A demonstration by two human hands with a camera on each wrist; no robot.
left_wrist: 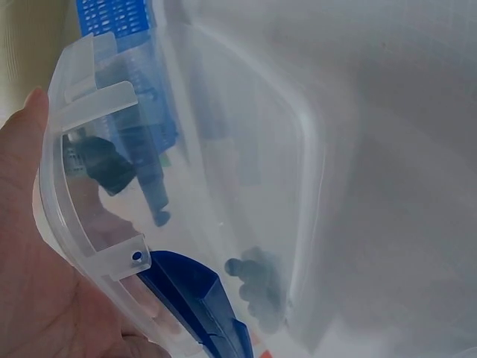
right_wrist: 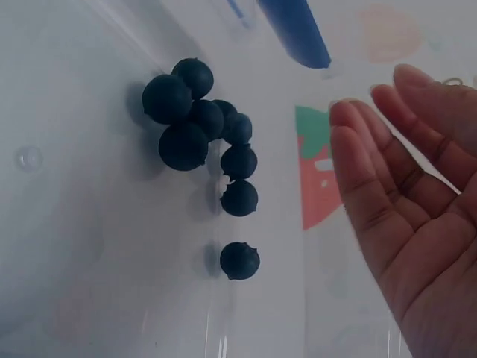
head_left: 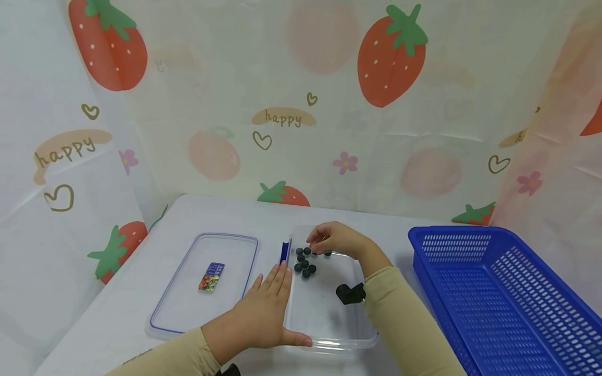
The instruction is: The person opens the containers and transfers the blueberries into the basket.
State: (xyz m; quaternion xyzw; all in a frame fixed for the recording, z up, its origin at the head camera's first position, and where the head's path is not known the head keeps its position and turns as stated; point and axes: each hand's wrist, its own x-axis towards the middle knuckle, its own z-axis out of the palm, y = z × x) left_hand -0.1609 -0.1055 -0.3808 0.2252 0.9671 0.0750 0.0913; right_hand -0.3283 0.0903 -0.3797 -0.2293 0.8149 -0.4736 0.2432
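**Probably mid-transfer: dark berries (head_left: 305,263) inside clear box (head_left: 324,313)**

Berries sat clumped in the upper left of the box, just below the middle of the head frame; some touched, and in the right wrist view one lay a little apart at the lower end of the row.

Left hand (head_left: 264,316): fingers straight, thumb stretched out, palm side against the box's left wall, thumb at the near rim. Looked like bracing, not gripping. Blue clip (head_left: 284,253) stood beside its fingertips.

Right hand (head_left: 336,239): above the upper part of the box, fingers loosely bent. Right wrist view had thumb and fingers apart, nothing seen between them, and clear of the berries. No pinch visible.

Lid (head_left: 185,310) lay off the box at left of frame, label (head_left: 211,277) on it; blue basket (head_left: 489,308) filled the lower right. All on the white table (head_left: 122,318).

Step, as judged: moving berries one or a few at a time, between drops or grabs; direction in or out couldn't be told from this. Next move likely called for a light fingertip pinch on a single berry, without rolling its neighbours, while the left hand kept the box steady.
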